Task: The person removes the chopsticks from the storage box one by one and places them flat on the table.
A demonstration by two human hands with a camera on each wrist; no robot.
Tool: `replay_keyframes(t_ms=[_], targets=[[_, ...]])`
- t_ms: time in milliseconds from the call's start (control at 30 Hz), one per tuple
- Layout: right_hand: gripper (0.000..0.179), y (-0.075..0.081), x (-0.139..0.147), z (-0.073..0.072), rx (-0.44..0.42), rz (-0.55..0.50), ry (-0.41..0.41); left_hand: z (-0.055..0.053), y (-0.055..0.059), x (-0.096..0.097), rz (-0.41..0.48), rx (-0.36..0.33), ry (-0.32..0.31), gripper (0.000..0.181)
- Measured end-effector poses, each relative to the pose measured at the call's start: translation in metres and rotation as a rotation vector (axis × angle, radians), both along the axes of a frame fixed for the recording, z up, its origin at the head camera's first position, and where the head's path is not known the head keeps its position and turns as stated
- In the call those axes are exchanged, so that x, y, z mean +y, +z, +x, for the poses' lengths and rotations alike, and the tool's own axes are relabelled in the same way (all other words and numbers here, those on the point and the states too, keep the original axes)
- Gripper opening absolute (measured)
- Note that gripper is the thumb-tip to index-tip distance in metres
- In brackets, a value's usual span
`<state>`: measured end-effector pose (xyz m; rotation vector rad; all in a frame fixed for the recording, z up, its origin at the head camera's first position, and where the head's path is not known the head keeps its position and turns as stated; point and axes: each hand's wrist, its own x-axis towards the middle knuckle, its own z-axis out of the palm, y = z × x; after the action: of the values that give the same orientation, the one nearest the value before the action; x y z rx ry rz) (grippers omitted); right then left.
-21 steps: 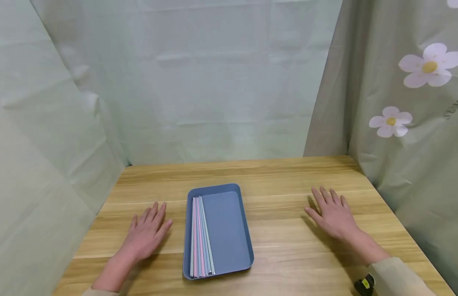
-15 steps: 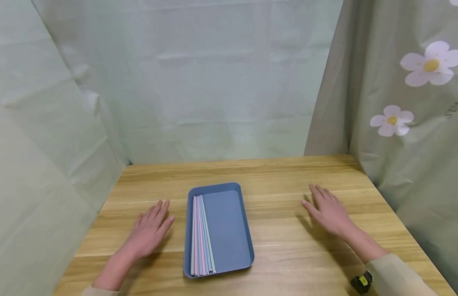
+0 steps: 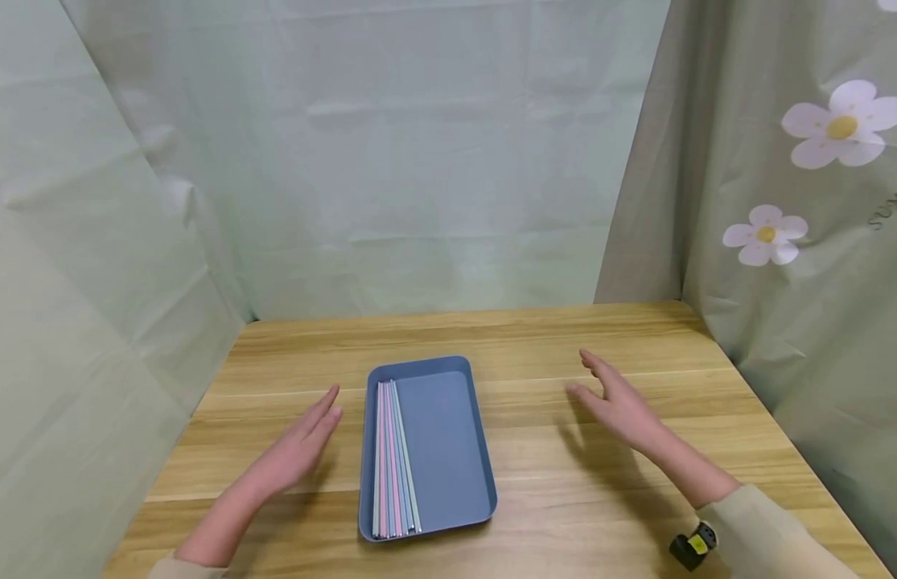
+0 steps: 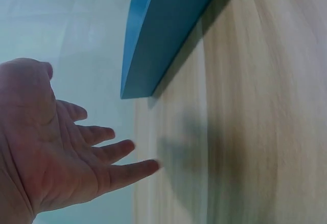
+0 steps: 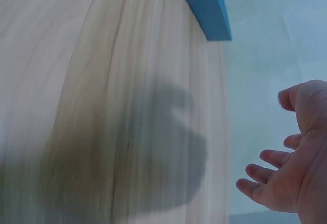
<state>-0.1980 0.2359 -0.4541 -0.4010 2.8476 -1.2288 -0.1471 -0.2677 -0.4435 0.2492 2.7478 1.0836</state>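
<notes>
Left hand (image 3: pixel 296 452) and right hand (image 3: pixel 623 407) both spread, but imo clipping the tray (image 3: pixel 448 450) at its left edge could roll the sticks (image 3: pixel 394 466).

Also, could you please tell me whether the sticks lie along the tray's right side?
No, the sticks lie along the left side of the blue tray.

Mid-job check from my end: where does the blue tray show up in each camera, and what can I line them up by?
Head: blue tray low, just left of centre.
Left wrist: blue tray at top centre, cut by the top edge.
Right wrist: blue tray at top, right of centre, also cut.
Shared landmark: wooden tabletop.
</notes>
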Motion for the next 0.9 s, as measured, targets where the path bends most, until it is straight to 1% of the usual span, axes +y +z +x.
replay_keyframes(t_ms=[100,233,300,367,467,567,667,900], targets=[[0.078,0.004,-0.008,0.001,-0.028,-0.067,0.022,0.001,0.004,0.002,0.085,-0.102,0.014,0.080],[0.072,0.008,-0.018,0.001,-0.086,-0.173,0.059,0.002,0.006,0.005,0.246,-0.239,0.045,0.086],[0.069,0.009,-0.022,0.001,-0.124,-0.220,0.073,0.002,0.006,0.006,0.334,-0.291,0.060,0.086],[0.068,0.010,-0.028,0.001,-0.165,-0.249,0.086,0.002,0.005,0.006,0.403,-0.334,0.077,0.085],[0.066,0.012,-0.037,0.002,-0.221,-0.292,0.099,0.002,0.003,0.008,0.489,-0.383,0.083,0.083],[0.066,0.015,-0.047,0.003,-0.263,-0.341,0.115,0.002,0.001,0.011,0.542,-0.409,0.080,0.082],[0.066,0.018,-0.058,0.004,-0.307,-0.401,0.135,0.002,0.000,0.014,0.571,-0.426,0.082,0.082],[0.065,0.023,-0.080,0.007,-0.450,-0.520,0.165,0.000,-0.001,0.018,0.619,-0.480,0.057,0.084]])
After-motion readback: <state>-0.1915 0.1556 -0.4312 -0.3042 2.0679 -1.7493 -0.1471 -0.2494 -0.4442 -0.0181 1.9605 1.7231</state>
